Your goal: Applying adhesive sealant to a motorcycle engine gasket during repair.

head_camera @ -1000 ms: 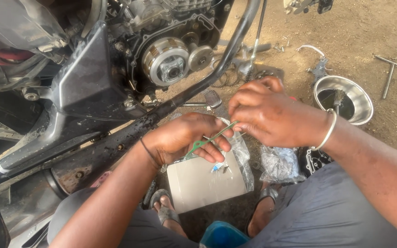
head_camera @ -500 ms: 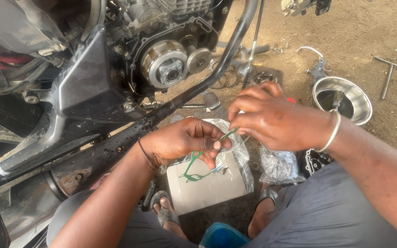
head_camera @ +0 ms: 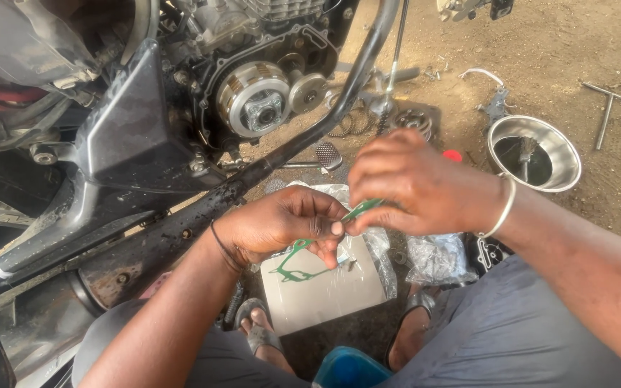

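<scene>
Bare dirt ground beside a stripped motorcycle engine: your left hand and right hand each pinch the thin green gasket, which runs slantwise between them above a white packet at your knees.

A motorcycle engine with exposed clutch stands left. A steel bowl holding a brush sits on dirt, near a T-wrench.
</scene>
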